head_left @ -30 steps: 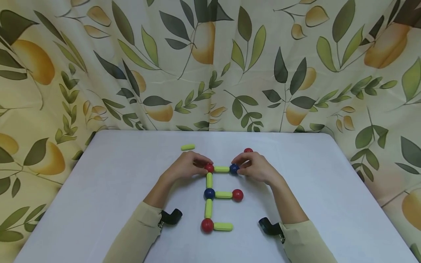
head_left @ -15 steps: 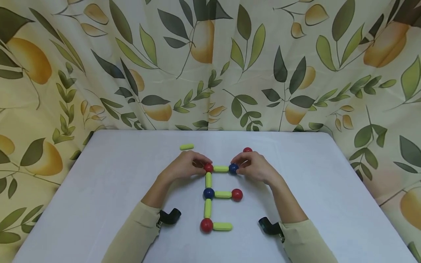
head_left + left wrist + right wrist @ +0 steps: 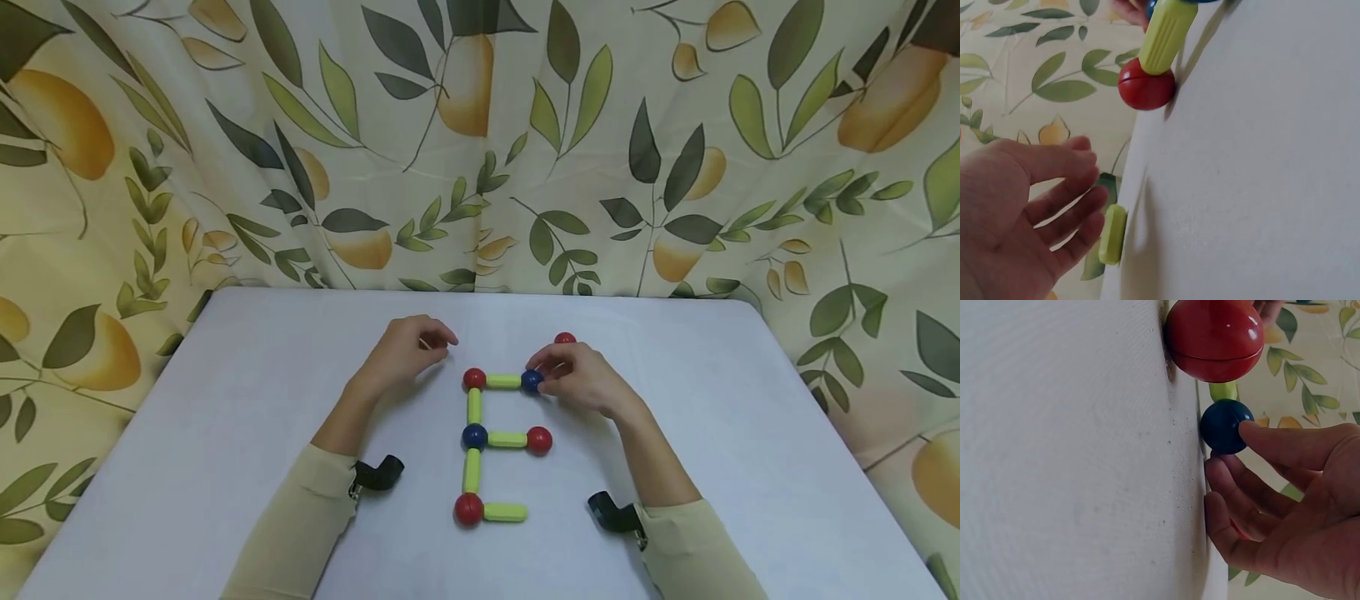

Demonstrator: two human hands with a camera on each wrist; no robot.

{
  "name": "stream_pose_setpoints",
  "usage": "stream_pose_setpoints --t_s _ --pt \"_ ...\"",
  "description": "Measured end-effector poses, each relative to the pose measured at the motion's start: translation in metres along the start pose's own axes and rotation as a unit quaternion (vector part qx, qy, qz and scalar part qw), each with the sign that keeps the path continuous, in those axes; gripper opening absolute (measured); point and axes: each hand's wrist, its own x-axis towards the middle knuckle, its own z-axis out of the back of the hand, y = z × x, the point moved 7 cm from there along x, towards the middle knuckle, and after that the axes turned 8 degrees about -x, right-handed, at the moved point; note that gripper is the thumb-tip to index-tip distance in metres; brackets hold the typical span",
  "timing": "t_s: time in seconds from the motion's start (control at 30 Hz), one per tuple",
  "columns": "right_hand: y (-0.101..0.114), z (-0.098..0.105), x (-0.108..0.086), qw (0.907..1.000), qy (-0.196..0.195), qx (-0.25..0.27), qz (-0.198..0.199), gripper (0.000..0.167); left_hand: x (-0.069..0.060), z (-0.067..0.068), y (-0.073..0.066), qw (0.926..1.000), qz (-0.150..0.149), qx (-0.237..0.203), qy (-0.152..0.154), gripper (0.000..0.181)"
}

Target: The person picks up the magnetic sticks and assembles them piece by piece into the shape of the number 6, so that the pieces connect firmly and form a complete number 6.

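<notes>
A frame of balls and yellow-green rods lies on the table, shaped like an E. My right hand [image 3: 581, 379] pinches its top-right blue ball [image 3: 1225, 426] between thumb and fingers. My left hand [image 3: 405, 350] hovers up and left of the top-left red ball [image 3: 474, 379], holding nothing, its fingers loosely bent. Close to those fingertips lies a loose yellow-green rod [image 3: 1113, 234], which the hand hides in the head view. Another blue ball [image 3: 474, 436] joins the left side to the middle rod [image 3: 507, 439], ending in a red ball [image 3: 539, 440]. Below, a red ball [image 3: 468, 509] bears a rod [image 3: 506, 512] with a bare right end.
Behind my right hand a loose red ball [image 3: 565, 338] shows partly. The white table [image 3: 225, 400] ends at a patterned curtain [image 3: 480, 150] at the back. A black wrist camera [image 3: 380, 473] sits at the left cuff, another black camera [image 3: 613, 512] at the right.
My left hand has let go of the top-left red ball and moved up and left to the loose rod. My right hand stays at the top-right blue ball.
</notes>
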Motion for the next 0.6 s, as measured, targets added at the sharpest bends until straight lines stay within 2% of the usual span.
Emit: stream_pose_setpoints --t_s 0.17,0.33,0.43,0.6 --pt "0.0 0.001 0.003 1.0 -0.004 0.004 -0.004 0.027 0.006 0.017 0.0 0.998 0.001 0.033 -0.055 0.019" --pt "0.002 0.001 0.003 0.9999 -0.01 0.012 -0.005 0.027 0.012 0.025 -0.001 0.9942 0.0 0.072 -0.08 0.027" --pt "0.003 0.0 0.003 0.9998 -0.011 0.013 -0.003 0.027 0.014 0.024 0.003 0.9935 0.015 0.093 -0.064 0.034" --pt "0.003 0.001 0.001 0.9999 -0.011 0.006 -0.004 0.027 0.015 0.013 0.015 0.9922 0.041 0.118 0.005 0.046"
